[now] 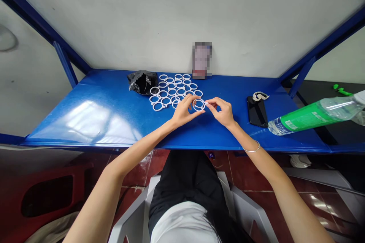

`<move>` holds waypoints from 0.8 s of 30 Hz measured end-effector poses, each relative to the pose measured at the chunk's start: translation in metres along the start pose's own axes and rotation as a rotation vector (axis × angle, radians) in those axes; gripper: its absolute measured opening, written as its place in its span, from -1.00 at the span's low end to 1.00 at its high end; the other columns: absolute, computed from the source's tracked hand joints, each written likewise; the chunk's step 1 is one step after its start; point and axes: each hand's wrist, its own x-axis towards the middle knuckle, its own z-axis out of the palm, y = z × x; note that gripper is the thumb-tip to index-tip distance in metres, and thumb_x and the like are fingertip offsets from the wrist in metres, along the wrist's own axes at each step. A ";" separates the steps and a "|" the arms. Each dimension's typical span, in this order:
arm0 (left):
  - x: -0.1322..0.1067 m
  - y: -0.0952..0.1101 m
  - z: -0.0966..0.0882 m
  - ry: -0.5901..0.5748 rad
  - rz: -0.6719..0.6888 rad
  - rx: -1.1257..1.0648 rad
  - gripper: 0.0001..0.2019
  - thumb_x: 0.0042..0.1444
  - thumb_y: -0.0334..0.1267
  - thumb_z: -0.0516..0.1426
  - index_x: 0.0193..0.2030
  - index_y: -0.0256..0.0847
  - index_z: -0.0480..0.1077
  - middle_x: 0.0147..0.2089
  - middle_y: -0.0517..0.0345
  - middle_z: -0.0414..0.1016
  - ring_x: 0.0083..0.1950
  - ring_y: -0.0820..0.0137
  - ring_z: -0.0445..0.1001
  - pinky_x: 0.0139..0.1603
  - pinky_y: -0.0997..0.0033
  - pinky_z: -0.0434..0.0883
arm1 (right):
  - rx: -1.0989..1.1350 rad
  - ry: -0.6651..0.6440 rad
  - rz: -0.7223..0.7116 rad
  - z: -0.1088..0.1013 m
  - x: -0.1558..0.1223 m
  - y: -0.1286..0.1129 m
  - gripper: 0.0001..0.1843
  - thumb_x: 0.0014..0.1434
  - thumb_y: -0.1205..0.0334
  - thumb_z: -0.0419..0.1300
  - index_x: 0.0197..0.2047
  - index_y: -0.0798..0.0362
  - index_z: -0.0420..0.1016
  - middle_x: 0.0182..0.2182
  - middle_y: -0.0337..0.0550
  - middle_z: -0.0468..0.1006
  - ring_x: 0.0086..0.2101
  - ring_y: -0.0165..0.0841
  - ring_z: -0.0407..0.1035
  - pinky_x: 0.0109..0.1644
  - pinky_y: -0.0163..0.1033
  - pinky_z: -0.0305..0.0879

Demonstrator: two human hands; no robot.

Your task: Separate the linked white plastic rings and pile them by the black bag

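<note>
On the right of the blue table [234,87] we see a black phone [256,114] lying flat, a looped white item [258,96] at its far end and a green-labelled bottle [310,119] just beside it. Against the pale wall [142,19] we find an upright, pixelated panel [202,60]. Past the bottle we spot a green object [342,90]; below, we see red floor tiles [242,167] and a pale chair [251,203].

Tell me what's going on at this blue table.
A seated person holds a white ring-shaped piece up between both hands: the left hand grips one side, the right hand pinches the other. More white rings lie spread beyond, beside an open black bag.
</note>
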 end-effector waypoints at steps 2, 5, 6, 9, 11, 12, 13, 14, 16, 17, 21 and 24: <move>0.000 0.000 0.000 -0.009 -0.010 -0.002 -0.57 0.10 0.02 0.24 -0.01 -0.19 0.31 -0.31 0.22 0.36 -0.46 0.56 0.27 -0.35 0.50 0.33 | 0.005 0.001 0.002 0.000 0.000 0.000 -0.88 0.27 0.21 0.17 -0.24 0.02 0.53 -0.37 -0.16 0.61 -0.48 -0.41 0.42 -0.42 -0.29 0.38; 0.000 0.001 0.000 -0.017 -0.017 -0.012 -0.57 0.10 0.02 0.24 -0.02 -0.19 0.31 -0.31 0.22 0.35 -0.46 0.56 0.27 -0.39 0.53 0.31 | 0.004 -0.001 0.019 0.000 0.000 -0.001 -0.86 0.28 0.18 0.16 -0.22 0.01 0.53 -0.38 -0.16 0.60 -0.47 -0.39 0.42 -0.42 -0.29 0.38; 0.001 0.001 0.000 -0.014 -0.016 -0.018 -0.57 0.10 0.02 0.24 -0.02 -0.19 0.30 -0.31 0.22 0.35 -0.46 0.56 0.27 -0.40 0.54 0.31 | 0.004 -0.004 0.024 0.000 0.000 -0.001 -0.85 0.28 0.17 0.16 -0.21 0.01 0.53 -0.38 -0.16 0.60 -0.47 -0.39 0.42 -0.43 -0.29 0.37; 0.001 0.001 0.000 -0.004 -0.015 -0.029 -0.56 0.09 0.01 0.25 -0.01 -0.20 0.30 -0.31 0.22 0.36 -0.46 0.57 0.27 -0.41 0.55 0.32 | 0.009 -0.009 0.036 0.001 0.000 -0.002 -0.84 0.29 0.15 0.15 -0.18 0.00 0.53 -0.38 -0.17 0.59 -0.47 -0.39 0.42 -0.43 -0.29 0.37; 0.002 0.001 -0.001 -0.002 -0.013 -0.030 -0.55 0.09 0.01 0.25 0.00 -0.20 0.30 -0.31 0.22 0.36 -0.46 0.57 0.27 -0.41 0.55 0.32 | 0.016 -0.009 0.039 0.001 0.000 -0.002 -0.84 0.28 0.15 0.16 -0.16 0.00 0.53 -0.37 -0.17 0.59 -0.47 -0.39 0.42 -0.42 -0.29 0.37; 0.002 0.001 -0.001 -0.002 -0.012 -0.031 -0.55 0.09 0.02 0.24 0.00 -0.20 0.30 -0.31 0.22 0.36 -0.46 0.57 0.27 -0.41 0.55 0.32 | 0.020 -0.007 0.041 0.001 0.000 -0.002 -0.84 0.28 0.15 0.16 -0.16 0.00 0.53 -0.37 -0.17 0.59 -0.46 -0.39 0.42 -0.42 -0.30 0.37; 0.002 0.001 -0.001 -0.002 -0.011 -0.032 -0.56 0.09 0.01 0.24 0.00 -0.20 0.30 -0.32 0.22 0.36 -0.46 0.57 0.27 -0.41 0.56 0.32 | 0.022 -0.005 0.045 0.001 0.000 -0.002 -0.84 0.28 0.15 0.16 -0.16 0.01 0.53 -0.37 -0.17 0.59 -0.46 -0.40 0.42 -0.42 -0.30 0.37; 0.002 0.001 -0.001 -0.002 -0.009 -0.032 -0.56 0.10 0.01 0.24 0.00 -0.20 0.30 -0.32 0.22 0.36 -0.46 0.57 0.27 -0.41 0.56 0.32 | 0.022 -0.005 0.050 0.001 0.000 -0.002 -0.84 0.28 0.15 0.17 -0.16 0.01 0.53 -0.38 -0.17 0.58 -0.47 -0.40 0.42 -0.42 -0.30 0.37; 0.002 0.001 -0.001 -0.001 -0.008 -0.033 -0.56 0.10 0.01 0.24 0.00 -0.20 0.30 -0.32 0.22 0.36 -0.46 0.57 0.27 -0.40 0.55 0.32 | 0.019 -0.001 0.062 0.001 0.000 -0.002 -0.83 0.28 0.13 0.16 -0.18 0.00 0.53 -0.38 -0.18 0.58 -0.47 -0.40 0.42 -0.42 -0.30 0.37; 0.002 0.001 -0.001 -0.001 -0.007 -0.032 -0.56 0.10 0.01 0.23 0.00 -0.20 0.30 -0.32 0.22 0.36 -0.46 0.57 0.27 -0.40 0.55 0.32 | 0.017 0.001 0.066 0.001 0.000 -0.003 -0.83 0.28 0.13 0.16 -0.18 0.00 0.52 -0.38 -0.18 0.59 -0.47 -0.40 0.42 -0.42 -0.30 0.37; 0.001 0.001 -0.001 -0.004 -0.004 -0.020 -0.57 0.11 0.02 0.23 0.00 -0.20 0.30 -0.31 0.21 0.36 -0.46 0.56 0.27 -0.38 0.53 0.32 | 0.018 0.009 0.064 0.001 -0.001 -0.002 -0.84 0.27 0.12 0.16 -0.21 0.00 0.52 -0.36 -0.17 0.60 -0.47 -0.39 0.43 -0.41 -0.29 0.39; 0.001 0.001 -0.001 -0.015 -0.013 -0.014 -0.57 0.12 0.03 0.21 0.00 -0.19 0.30 -0.31 0.21 0.37 -0.46 0.56 0.28 -0.38 0.52 0.32 | 0.015 0.009 0.068 0.001 -0.001 -0.002 -0.83 0.27 0.10 0.16 -0.23 0.00 0.51 -0.37 -0.17 0.60 -0.48 -0.39 0.43 -0.42 -0.28 0.40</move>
